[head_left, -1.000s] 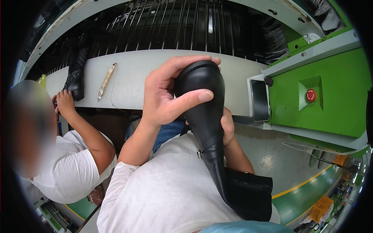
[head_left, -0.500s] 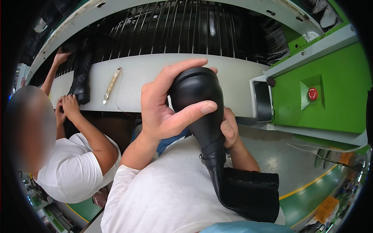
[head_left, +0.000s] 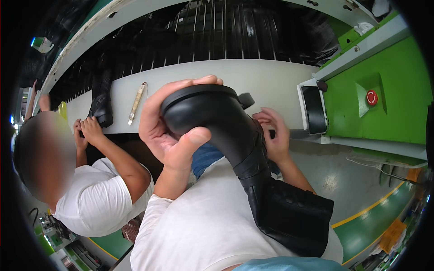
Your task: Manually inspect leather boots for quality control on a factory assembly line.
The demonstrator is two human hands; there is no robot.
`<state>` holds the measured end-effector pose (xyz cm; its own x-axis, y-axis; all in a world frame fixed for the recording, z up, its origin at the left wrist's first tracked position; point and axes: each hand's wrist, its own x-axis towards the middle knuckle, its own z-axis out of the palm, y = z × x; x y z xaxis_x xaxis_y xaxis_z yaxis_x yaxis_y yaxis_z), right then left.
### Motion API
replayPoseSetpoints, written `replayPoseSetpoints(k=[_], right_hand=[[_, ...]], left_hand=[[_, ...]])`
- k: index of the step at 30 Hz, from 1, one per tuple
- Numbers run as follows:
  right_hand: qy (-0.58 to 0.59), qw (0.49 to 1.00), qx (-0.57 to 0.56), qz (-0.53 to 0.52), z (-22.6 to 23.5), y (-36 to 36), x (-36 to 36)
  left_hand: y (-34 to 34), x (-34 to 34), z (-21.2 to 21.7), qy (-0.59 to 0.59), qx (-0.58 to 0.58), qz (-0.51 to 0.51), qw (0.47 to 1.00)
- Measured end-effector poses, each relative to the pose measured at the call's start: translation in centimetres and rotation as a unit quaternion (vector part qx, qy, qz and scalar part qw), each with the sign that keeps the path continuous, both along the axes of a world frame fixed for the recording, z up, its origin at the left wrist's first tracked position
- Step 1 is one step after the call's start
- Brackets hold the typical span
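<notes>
A black boot (head_left: 212, 117) is tilted in front of my chest, its rounded toe up and to the left. My left hand (head_left: 169, 126) is wrapped round the toe, fingers over the sole edge and thumb on the upper. The block heel (head_left: 246, 100) sticks out on the far side. At the ankle, the curled fingers of my right hand (head_left: 275, 135) are against the back of the boot, partly hidden behind it. The soft shaft (head_left: 294, 217) folds sharply to the right and rests against my white shirt.
A white work ledge (head_left: 266, 72) runs along a dark rack of metal rods. On it lie a wrapped, pointed tool (head_left: 137, 104) and another black boot (head_left: 101, 99), handled by a co-worker (head_left: 104, 194) at left. A green machine panel (head_left: 348, 135) with a red button (head_left: 372, 97) stands right.
The boot has turned, so its toe now points more to the left and the heel shows. My left hand moved left with it; my right hand shifted slightly right, its fingers now more visible.
</notes>
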<state>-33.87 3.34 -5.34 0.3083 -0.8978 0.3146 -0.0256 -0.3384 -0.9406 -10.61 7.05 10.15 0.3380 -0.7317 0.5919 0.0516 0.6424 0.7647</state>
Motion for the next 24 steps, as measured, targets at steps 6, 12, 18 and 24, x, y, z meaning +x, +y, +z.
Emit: replayPoseSetpoints(k=[6,12,18,24], right_hand=[[-0.076,0.995,-0.054,0.024,-0.5,1.1,0.5],[0.088,0.961,-0.249,0.081,3.5,-2.1,-2.5],[0.150,0.918,-0.337,0.144,6.6,-5.0,-3.6],[0.170,0.903,-0.349,0.186,8.3,-5.4,-3.3]], left_hand=[[1.1,0.0,-3.0,0.038,0.018,-0.001,0.999],[4.5,5.5,-2.3,-0.031,0.201,-0.100,0.974],[6.0,6.8,-3.8,-0.226,0.234,-0.158,0.932],[6.9,5.8,-6.1,-0.145,0.221,-0.141,0.954]])
